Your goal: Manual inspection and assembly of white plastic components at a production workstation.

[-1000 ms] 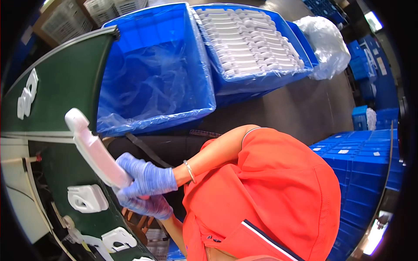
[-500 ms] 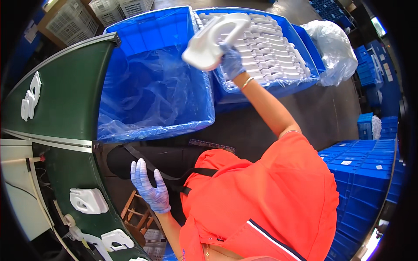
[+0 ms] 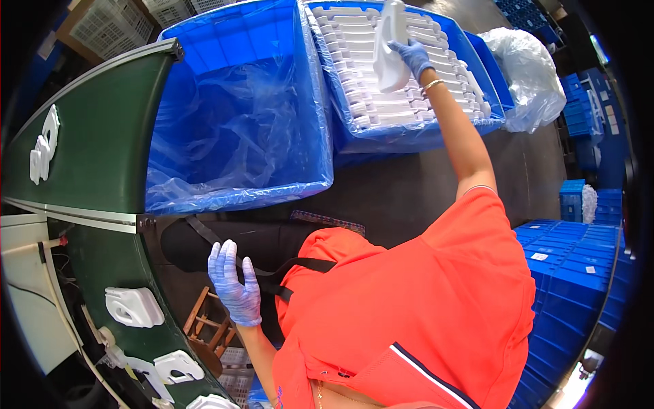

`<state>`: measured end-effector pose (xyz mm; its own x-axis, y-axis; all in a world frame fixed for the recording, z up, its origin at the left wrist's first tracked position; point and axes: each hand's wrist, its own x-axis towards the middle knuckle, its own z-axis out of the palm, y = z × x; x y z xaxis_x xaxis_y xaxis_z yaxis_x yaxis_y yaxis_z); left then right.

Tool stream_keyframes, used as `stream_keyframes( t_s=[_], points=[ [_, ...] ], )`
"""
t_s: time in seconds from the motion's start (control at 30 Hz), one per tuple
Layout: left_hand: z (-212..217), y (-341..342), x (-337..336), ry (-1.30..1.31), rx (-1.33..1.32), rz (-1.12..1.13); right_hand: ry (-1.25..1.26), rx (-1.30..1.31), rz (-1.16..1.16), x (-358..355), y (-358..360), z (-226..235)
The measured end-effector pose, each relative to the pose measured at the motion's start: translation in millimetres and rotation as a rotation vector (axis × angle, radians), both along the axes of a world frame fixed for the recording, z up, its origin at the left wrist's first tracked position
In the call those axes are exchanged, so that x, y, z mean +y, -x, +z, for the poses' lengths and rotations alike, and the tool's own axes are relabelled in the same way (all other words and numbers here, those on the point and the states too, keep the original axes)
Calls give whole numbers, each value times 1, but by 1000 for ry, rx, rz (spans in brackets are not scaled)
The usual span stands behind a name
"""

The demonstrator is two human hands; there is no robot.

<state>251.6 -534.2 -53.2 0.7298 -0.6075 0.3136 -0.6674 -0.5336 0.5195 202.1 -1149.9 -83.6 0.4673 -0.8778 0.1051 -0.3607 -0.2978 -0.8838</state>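
My gloved right hand (image 3: 413, 57) grips a white moulded plastic part (image 3: 392, 51) by its edge. The part is tilted on its side above a blue bin (image 3: 415, 140) lined with clear film. Rows of similar white parts (image 3: 354, 51) lie closely packed in that bin, partly covered by the held piece. My gloved left hand (image 3: 235, 283) hangs in the air with its fingers stretched, holding nothing. It is nearest to the green conveyor belt (image 3: 88, 259), on which white parts with an oval opening (image 3: 134, 307) and another such part (image 3: 178, 367) lie.
Left of the packed bin stands a second blue bin (image 3: 238, 198) with a film liner. A bundle of clear plastic (image 3: 523, 78) is at the right. Stacked blue crates (image 3: 562, 293) stand behind my right side. A wooden stool (image 3: 208, 324) is beside the belt.
My right hand has moved right with the white part, farther over the packed bin, and the part has turned nearly edge-on. My left hand has barely moved. Belt parts appear slightly shifted.
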Motion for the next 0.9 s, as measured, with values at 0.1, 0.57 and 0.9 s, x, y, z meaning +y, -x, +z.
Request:
stream_keyframes(
  t_s=[0.1, 0.57, 0.9],
  points=[
    [-1, 2, 1, -19, 12, 3, -15, 210, 145, -2, -3, 13],
    [-15, 7, 12, -15, 37, 30, 1285, 197, 392, 140, -14, 41],
    [-18, 14, 26, -53, 55, 95, 1242, 172, 486, 136, -12, 14]
  ],
)
